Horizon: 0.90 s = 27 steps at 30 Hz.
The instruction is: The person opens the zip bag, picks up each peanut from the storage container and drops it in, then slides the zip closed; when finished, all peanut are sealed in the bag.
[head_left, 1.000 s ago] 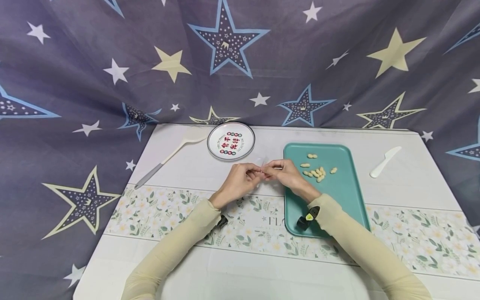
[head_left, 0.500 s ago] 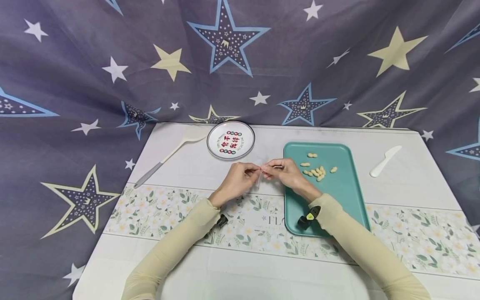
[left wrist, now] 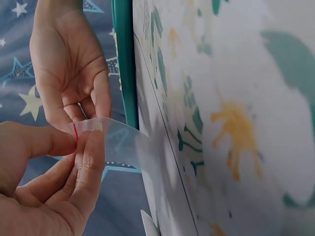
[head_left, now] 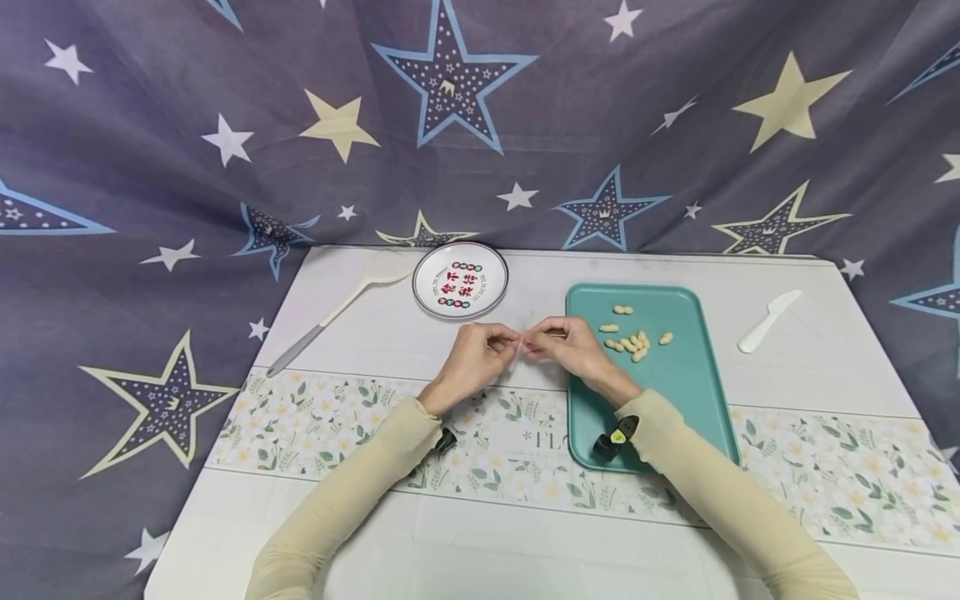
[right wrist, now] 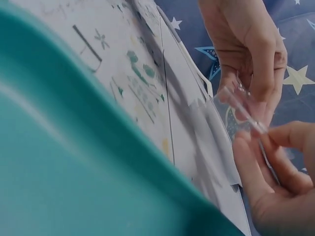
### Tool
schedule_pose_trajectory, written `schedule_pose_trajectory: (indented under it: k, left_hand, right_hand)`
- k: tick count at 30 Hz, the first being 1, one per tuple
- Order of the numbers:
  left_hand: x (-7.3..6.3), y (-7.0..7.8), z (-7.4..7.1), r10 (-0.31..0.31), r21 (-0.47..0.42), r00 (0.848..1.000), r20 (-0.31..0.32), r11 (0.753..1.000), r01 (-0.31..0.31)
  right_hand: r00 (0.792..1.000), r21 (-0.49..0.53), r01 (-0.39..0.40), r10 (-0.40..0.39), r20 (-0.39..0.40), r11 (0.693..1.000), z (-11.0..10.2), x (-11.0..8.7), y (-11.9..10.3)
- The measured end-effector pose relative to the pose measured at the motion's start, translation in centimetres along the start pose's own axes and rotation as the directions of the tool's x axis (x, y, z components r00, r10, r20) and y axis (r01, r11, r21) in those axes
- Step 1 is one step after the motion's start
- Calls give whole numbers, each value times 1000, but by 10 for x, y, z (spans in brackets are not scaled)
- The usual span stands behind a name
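Beyond the clear plastic (left wrist: 120, 139), starry drapery (head_left: 540, 117) backs a flower-banded table (head_left: 480, 542).

A clear plastic bag (left wrist: 123, 140) is between left hand (head_left: 477, 360) and right hand (head_left: 572, 346), just this side of the round white plate (head_left: 497, 279). Left of that lies a long grey-handled spoon (head_left: 341, 307); over right, a rectangular teal tray (head_left: 686, 308) bearing tan peanuts (head_left: 627, 344), then a slim white knife (head_left: 761, 330).

The long sleeves (head_left: 347, 487) are cream; by the right cuff (head_left: 654, 418) sits a black gadget (head_left: 604, 447) with a yellow-green patch (head_left: 618, 436), by the left a black piece (head_left: 446, 440), perhaps similar, mostly hidden.
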<state>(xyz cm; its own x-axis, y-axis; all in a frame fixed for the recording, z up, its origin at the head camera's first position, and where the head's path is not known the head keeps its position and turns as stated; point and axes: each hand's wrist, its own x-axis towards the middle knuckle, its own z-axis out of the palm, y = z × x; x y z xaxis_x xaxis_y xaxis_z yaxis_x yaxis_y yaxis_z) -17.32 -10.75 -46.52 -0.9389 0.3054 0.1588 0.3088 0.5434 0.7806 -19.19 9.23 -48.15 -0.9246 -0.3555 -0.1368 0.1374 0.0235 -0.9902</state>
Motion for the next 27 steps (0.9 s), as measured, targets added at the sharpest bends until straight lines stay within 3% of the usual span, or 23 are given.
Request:
schedule_pose_trajectory:
  k: [9,14,27]
  left_hand:
    - [0,3,8,10,89,997,-71,996,-3]
    - [1,5,9,-1,91,995,-98,996,10]
    - [0,6,6,3,100,997,-80,995,5]
  right_hand:
    - [985,55,-73,80,-150,996,8,-4,-6]
    - [986,54,-76,83,-147,996,12,-5,-7]
    - [988,1,-72,72,-138,997,12,-5,-7]
